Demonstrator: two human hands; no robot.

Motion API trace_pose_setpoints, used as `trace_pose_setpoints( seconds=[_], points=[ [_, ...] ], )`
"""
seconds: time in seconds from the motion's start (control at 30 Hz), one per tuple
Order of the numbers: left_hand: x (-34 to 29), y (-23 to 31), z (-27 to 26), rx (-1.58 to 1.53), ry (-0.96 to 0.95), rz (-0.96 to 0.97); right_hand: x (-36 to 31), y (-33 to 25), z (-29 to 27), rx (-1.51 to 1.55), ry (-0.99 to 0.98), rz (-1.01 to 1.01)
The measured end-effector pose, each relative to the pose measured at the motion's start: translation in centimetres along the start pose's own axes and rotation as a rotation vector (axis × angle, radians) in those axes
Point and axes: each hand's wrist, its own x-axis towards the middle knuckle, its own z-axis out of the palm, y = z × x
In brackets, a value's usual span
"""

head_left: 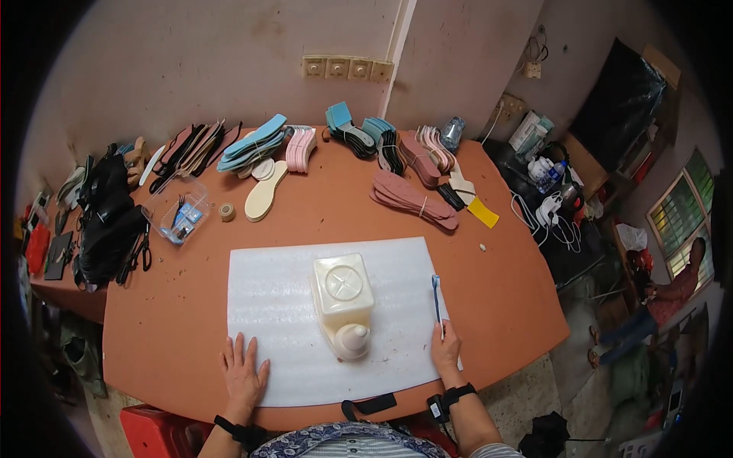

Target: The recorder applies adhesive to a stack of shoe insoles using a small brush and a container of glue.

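Left hand: while its palm faces down, the left hand [244,378] rests at the sheet's near left edge, fingers spread apart and gripping nothing.
Right hand: the right hand [446,349] is closed around the handle of a slim brush [436,296], at the sheet's right edge.
Brush: its blue head points away from the person.
Container: the cream boxy container [343,298] is between the hands, touched by neither, its cone-shaped tip toward the person.
Sheet: the white foam sheet [275,290] lies beneath the container on the brown tabletop [183,343].
Far side: a blue bundle of insoles [252,145], a dusky pink bundle [412,200] and a yellow piece [482,212].
Far left: a clear plastic box [177,210] beside a small tape roll [227,212].
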Motion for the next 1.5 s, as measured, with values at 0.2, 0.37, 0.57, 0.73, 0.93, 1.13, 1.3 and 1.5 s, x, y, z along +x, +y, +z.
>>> trace_pose_setpoints(
  seconds=[0.2, 0.37, 0.57, 0.73, 0.93, 1.13, 1.3, 1.5],
  points=[
    [-0.2, 0.1, -0.2, 0.010, -0.014, -0.015, 0.0, 0.0, 0.0, 0.000, -0.046, 0.040],
    [0.0, 0.3, -0.2, -0.015, -0.010, -0.013, 0.0, 0.4, 0.0, 0.011, -0.043, 0.058],
    [0.0, 0.2, 0.0, -0.001, -0.002, -0.007, 0.1, -0.4, -0.1, 0.002, -0.039, 0.051],
    [0.0, 0.2, 0.2, 0.002, 0.019, -0.001, 0.0, 0.1, -0.1, -0.017, -0.021, 0.034],
    [0.0, 0.1, 0.3, 0.007, 0.009, -0.007, 0.0, -0.1, -0.2, -0.015, -0.058, 0.070],
    [0.0, 0.2, 0.1, 0.021, 0.005, 0.003, 0.1, -0.3, -0.2, -0.005, -0.034, 0.040],
    [0.1, 0.5, -0.3, 0.019, -0.010, 0.002, -0.1, 0.6, 0.3, -0.009, 0.006, 0.010],
    [0.0, 0.0, 0.2, 0.019, -0.001, -0.007, 0.1, 0.1, 0.3, -0.013, 0.020, -0.024]
  ],
)
